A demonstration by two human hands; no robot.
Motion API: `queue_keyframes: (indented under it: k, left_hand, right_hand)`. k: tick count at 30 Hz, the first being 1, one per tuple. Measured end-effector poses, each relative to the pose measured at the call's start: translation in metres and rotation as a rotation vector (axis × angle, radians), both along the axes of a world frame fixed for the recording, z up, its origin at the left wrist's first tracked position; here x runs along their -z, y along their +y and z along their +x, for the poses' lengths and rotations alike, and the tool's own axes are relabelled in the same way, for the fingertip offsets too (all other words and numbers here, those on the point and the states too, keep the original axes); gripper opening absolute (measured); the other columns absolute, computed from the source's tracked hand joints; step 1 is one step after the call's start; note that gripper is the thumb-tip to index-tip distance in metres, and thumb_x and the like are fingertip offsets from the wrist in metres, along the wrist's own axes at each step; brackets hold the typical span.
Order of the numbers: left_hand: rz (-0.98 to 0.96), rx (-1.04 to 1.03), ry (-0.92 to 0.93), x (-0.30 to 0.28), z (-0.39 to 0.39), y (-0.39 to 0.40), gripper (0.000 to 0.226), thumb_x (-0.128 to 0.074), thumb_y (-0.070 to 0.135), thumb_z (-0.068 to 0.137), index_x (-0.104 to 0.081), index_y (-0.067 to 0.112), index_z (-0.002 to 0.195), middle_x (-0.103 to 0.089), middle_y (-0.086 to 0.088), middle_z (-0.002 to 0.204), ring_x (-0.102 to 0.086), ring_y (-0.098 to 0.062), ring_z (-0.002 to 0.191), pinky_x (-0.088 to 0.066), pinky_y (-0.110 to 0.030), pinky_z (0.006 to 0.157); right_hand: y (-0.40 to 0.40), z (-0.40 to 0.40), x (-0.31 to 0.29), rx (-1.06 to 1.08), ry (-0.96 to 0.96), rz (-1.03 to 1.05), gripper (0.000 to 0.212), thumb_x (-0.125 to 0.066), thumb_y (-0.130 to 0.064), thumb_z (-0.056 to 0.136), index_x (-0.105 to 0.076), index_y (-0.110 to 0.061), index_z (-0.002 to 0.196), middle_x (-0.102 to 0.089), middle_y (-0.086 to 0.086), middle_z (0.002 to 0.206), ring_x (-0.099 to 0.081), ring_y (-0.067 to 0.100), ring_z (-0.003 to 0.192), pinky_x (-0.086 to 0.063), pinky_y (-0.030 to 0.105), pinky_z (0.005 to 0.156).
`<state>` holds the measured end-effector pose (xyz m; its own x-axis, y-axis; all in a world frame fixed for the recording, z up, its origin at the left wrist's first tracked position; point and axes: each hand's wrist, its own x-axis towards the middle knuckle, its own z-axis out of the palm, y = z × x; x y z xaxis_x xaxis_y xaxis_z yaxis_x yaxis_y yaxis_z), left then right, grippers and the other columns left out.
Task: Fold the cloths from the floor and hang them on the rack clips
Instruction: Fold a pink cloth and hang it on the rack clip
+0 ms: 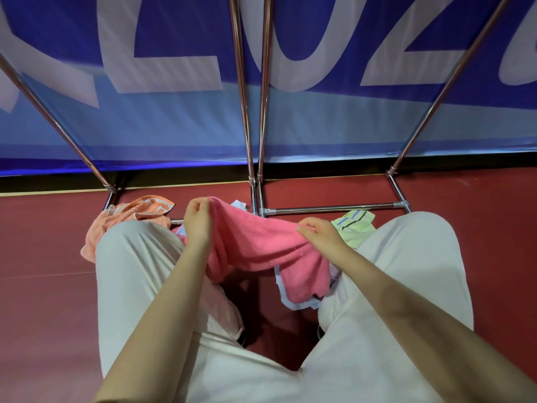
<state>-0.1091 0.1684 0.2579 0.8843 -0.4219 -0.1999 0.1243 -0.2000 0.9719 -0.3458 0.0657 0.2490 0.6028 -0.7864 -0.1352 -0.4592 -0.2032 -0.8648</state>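
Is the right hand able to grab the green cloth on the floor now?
Probably not yet. The right hand is pinching the pink towel, so it is busy. The green cloth lies just beyond it beside the right knee, with nothing between them.

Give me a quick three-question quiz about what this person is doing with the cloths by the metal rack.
1. True or false: both hands grip the pink towel.
2. Which cloth lies on the floor beside the person's left knee? A) orange cloth B) black cloth C) purple cloth
3. Fill in: the pale green cloth lies near the person's ____ knee.

Key
1. True: the left hand and the right hand each pinch an upper edge of the towel.
2. A: the orange cloth sits by the metal rack base.
3. right.
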Motion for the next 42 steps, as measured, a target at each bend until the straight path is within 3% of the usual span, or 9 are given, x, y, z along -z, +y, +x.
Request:
queue_keyframes:
  k: [8,11,14,18,25,31,34,38,42]
  left_hand:
    - [0.233,0.452,-0.053,0.008,-0.055,-0.011,0.025,-0.049,0.012,0.097,-0.052,0.02,0.073,-0.052,0.006,0.071,-0.044,-0.005,0.066,-0.035,-0.007,0.052]
    - [0.255,0.532,-0.075,0.013,-0.073,-0.012,0.014,-0.048,0.022,0.099,-0.061,0.018,0.096,-0.061,0.005,0.092,-0.053,-0.008,0.084,-0.041,-0.017,0.076]
    - [0.2,0.693,-0.138,0.013,-0.085,-0.011,0.029,-0.038,0.024,0.103,-0.065,0.023,0.113,-0.062,0.008,0.111,-0.055,-0.005,0.104,-0.039,-0.025,0.097]
    - [0.119,0.829,-0.135,0.007,-0.102,-0.006,0.032,-0.034,0.014,0.104,-0.051,0.016,0.077,-0.048,-0.004,0.079,-0.041,-0.005,0.073,-0.036,-0.026,0.079]
    - [0.101,0.799,-0.007,0.013,-0.102,0.001,0.022,-0.053,0.027,0.098,-0.062,0.013,0.084,-0.059,0.002,0.079,-0.055,-0.013,0.07,-0.048,-0.027,0.068]
    - [0.062,0.594,-0.047,-0.003,-0.073,-0.001,0.023,-0.057,0.025,0.096,-0.062,0.019,0.075,-0.056,-0.003,0.062,-0.058,-0.027,0.06,-0.046,-0.031,0.05]
    - [0.048,0.551,-0.172,-0.014,-0.058,0.002,0.027,-0.056,0.013,0.096,-0.059,0.019,0.07,-0.052,0.006,0.063,-0.05,0.0,0.055,-0.043,-0.019,0.055]
    - [0.028,0.466,-0.199,-0.022,-0.04,0.006,0.02,-0.057,0.012,0.095,-0.061,0.01,0.075,-0.052,0.003,0.067,-0.045,-0.004,0.062,-0.041,-0.022,0.059]
    - [0.003,0.348,-0.237,-0.033,-0.019,0.011,0.017,-0.057,0.013,0.095,-0.061,0.006,0.081,-0.054,0.001,0.073,-0.045,0.005,0.057,-0.039,-0.008,0.056]
  right_hand:
    - [0.005,0.006,-0.012,0.014,0.029,-0.1,0.017,-0.053,-0.021,0.088,-0.063,-0.03,0.077,-0.068,-0.01,0.087,-0.062,0.013,0.088,-0.047,0.031,0.081]
    - [0.008,0.007,-0.019,-0.023,-0.061,-0.06,0.015,-0.055,-0.012,0.09,-0.066,-0.02,0.082,-0.068,-0.006,0.088,-0.061,0.01,0.087,-0.045,0.022,0.082]
    - [0.009,0.007,-0.021,-0.047,-0.158,0.021,0.016,-0.056,-0.007,0.091,-0.066,-0.018,0.085,-0.066,-0.005,0.086,-0.059,0.006,0.083,-0.043,0.014,0.077]
    - [0.006,0.004,-0.021,-0.013,-0.195,0.087,0.02,-0.056,-0.007,0.092,-0.064,-0.022,0.082,-0.064,-0.008,0.084,-0.057,0.005,0.081,-0.043,0.017,0.077]
    - [0.001,-0.001,-0.015,0.047,-0.148,0.086,0.017,-0.056,-0.009,0.091,-0.065,-0.021,0.082,-0.065,-0.007,0.086,-0.058,0.006,0.085,-0.044,0.023,0.082]
    - [0.005,-0.001,-0.007,-0.179,0.077,-0.052,0.017,-0.055,-0.018,0.094,-0.068,-0.017,0.084,-0.062,-0.012,0.075,-0.052,0.002,0.071,-0.039,0.019,0.069]
    - [0.009,-0.001,-0.007,-0.218,0.158,-0.12,0.034,-0.049,-0.019,0.097,-0.05,-0.026,0.064,-0.047,-0.01,0.059,-0.039,0.001,0.057,-0.03,0.02,0.057]
    - [0.01,0.001,-0.007,-0.195,0.204,-0.13,0.044,-0.045,-0.02,0.099,-0.033,-0.022,0.057,-0.036,-0.007,0.056,-0.032,0.007,0.055,-0.028,0.028,0.057]
    - [0.008,-0.002,-0.001,-0.16,0.203,-0.055,0.039,-0.043,-0.014,0.098,-0.038,-0.019,0.059,-0.041,-0.005,0.062,-0.036,0.011,0.061,-0.029,0.033,0.063]
